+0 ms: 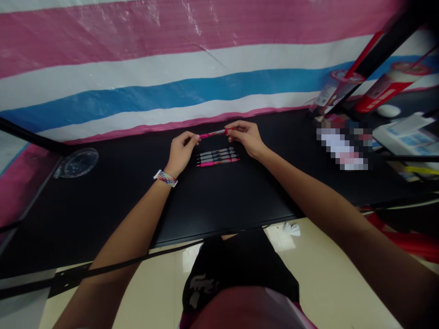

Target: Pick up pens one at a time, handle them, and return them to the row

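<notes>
A pink pen (pixel 213 134) with a pale middle lies level between my two hands, just above the table or on it; I cannot tell which. My left hand (pixel 183 148) pinches its left end between thumb and finger. At the other end, my right hand (pixel 247 137) closes its fingertips round the pen. Nearer to me, several pens lie side by side in a neat stack of rows: grey ones (pixel 214 155) at the back and a pink one (pixel 218 162) in front. A colourful woven band is on my left wrist.
On the black table (pixel 219 201), a clear plastic lid (pixel 80 163) lies at the left. Drink cups with straws (pixel 331 93) stand at the back right, near papers (pixel 411 137) and a blurred-out item (pixel 343 146). A striped sheet (pixel 171 96) hangs behind.
</notes>
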{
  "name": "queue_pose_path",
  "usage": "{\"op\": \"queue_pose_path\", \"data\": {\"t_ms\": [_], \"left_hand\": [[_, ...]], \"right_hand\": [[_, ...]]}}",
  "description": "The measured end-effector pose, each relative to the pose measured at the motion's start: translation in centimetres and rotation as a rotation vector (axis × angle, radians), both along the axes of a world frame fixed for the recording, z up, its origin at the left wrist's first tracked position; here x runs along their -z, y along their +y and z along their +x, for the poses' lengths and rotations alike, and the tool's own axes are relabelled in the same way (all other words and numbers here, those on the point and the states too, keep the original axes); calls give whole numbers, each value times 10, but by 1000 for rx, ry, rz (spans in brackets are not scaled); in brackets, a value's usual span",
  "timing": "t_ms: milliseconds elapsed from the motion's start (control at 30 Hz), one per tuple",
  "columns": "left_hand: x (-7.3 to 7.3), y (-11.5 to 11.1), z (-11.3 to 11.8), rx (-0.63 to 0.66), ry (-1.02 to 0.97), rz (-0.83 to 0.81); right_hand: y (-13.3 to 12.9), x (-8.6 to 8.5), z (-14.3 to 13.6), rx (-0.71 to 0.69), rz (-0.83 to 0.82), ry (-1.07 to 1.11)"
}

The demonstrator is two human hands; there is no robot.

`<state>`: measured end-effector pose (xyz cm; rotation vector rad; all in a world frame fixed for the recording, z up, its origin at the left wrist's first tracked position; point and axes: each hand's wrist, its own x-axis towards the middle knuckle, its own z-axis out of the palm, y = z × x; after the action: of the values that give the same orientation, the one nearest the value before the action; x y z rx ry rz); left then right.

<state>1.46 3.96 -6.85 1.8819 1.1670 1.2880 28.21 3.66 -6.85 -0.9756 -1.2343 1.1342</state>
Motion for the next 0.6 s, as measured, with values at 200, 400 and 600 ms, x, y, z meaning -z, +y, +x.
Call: {"op": "queue_pose_path", "data": {"t_ms": [200,400,600], "left_hand": [[-3,-6,3,-25,-41,69],[-5,-8,4,-42,-48,95],[-3,-5,5,-15,-139,91]], "right_hand": [[1,0,1,-12,-19,31],[-1,-2,1,-44,-27,127],[-12,-18,-1,-316,-217,317]]}}
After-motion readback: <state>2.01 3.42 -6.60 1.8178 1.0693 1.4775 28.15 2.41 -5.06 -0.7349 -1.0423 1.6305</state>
